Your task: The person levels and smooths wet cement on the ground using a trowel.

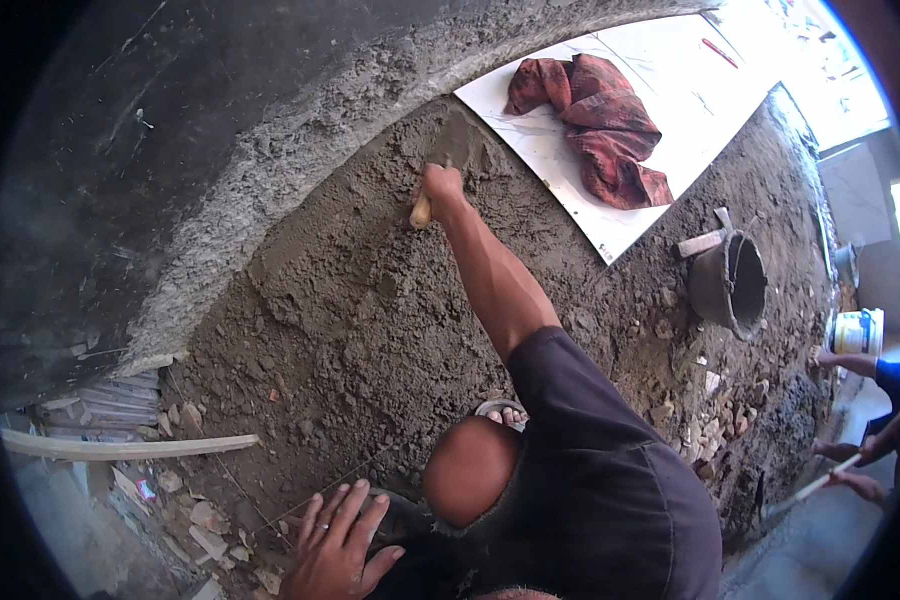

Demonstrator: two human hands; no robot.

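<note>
My right hand is stretched out far ahead, closed around the wooden handle of a trowel. The trowel's blade lies against the damp grey-brown mortar bed, close to the corner of a large white tile. My left hand rests low on the left by my leg, its fingers apart and holding nothing. Between the arms shows my bare knee. A crumpled, stained red cloth lies on the tile.
A dark wall with a rough lower band curves along the left. To the right stand a black bucket and a hammer. A wooden strip and rubble lie at left. Other people's hands and a white pail are at far right.
</note>
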